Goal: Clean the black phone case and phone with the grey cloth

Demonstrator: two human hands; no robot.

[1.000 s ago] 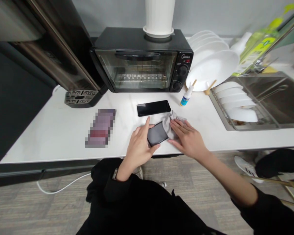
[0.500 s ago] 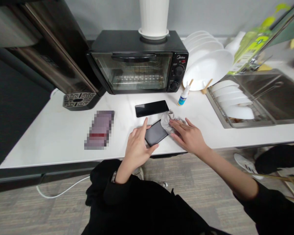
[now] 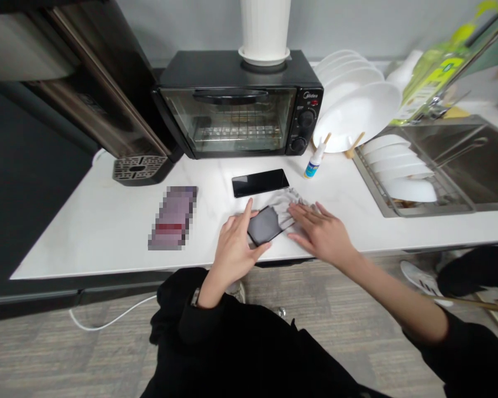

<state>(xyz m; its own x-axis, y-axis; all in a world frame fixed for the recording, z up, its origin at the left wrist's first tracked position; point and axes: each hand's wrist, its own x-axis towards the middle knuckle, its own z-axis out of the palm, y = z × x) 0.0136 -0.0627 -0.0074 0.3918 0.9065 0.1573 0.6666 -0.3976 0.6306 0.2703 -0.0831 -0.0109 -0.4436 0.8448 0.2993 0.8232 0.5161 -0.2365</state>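
Note:
A black phone case [image 3: 265, 224] with a grey inner face lies at a slant near the counter's front edge. My left hand [image 3: 237, 239] grips it from the left, thumb on the near edge and fingers along the far side. A crumpled light-grey cloth [image 3: 282, 205] covers the case's right end. Over that cloth my right hand [image 3: 321, 229] presses down, its fingers bent onto the fabric; part of the cloth is hidden beneath them. Just behind lies a shiny black phone [image 3: 260, 183], flat and apart from both hands. A small white spray bottle [image 3: 313, 163] stands beyond my right hand.
A black toaster oven [image 3: 240, 105] stands at the back. Left are a coffee machine [image 3: 141, 168] and a blurred-out purple item [image 3: 174, 218]. White plates [image 3: 358, 119] stand in a rack beside the sink [image 3: 476, 166]. Another person's shoe [image 3: 420, 276] shows on the floor at right.
The cloth has spread flatter over the right end of the case beneath my right hand. My left hand keeps its grip. The whole view has shifted slightly.

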